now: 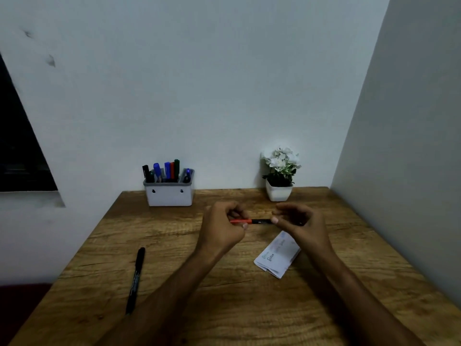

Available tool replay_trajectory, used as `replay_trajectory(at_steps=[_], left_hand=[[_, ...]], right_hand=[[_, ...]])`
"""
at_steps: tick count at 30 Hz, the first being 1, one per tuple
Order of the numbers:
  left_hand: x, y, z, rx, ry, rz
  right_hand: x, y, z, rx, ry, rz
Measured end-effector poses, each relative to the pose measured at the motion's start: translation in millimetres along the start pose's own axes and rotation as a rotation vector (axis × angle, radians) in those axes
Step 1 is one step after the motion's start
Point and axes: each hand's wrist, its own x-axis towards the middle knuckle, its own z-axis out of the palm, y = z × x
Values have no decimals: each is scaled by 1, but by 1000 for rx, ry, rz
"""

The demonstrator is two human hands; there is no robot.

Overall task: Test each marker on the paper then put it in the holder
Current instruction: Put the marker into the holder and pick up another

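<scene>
Both hands hold a red-capped marker [252,221] level above the middle of the wooden table [174,245]. My left hand [222,228] is closed around its red cap end. My right hand [299,226] pinches the black barrel end. Under my right hand lies a folded white paper [278,255] with blue and black scribbles. A black marker [136,278] lies capped on the table at the left. At the back stands a white and grey holder [169,194] with several markers upright in it, blue, red, green and black.
A white pot with white flowers [279,176] stands at the back right by the wall. Walls close the table at the back and on the right. The table's left edge drops off to a dark red floor area.
</scene>
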Motion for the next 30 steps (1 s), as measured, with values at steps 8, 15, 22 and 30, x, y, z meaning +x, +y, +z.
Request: replay_trajectory(at_steps=[8,15,22,30], left_hand=[[5,-1,-17,27,15,63],[15,-20,-46,157,105,133],[28,-66,-75,508,131,164],[50,-93,-95,597,37,23]], right_hand=[[12,-12,51,-415,-241,-437],[24,-31,91,-243,-174,-415],[70,-55,136,-209,30,-348],[132,-67,195,-95,113,-305]])
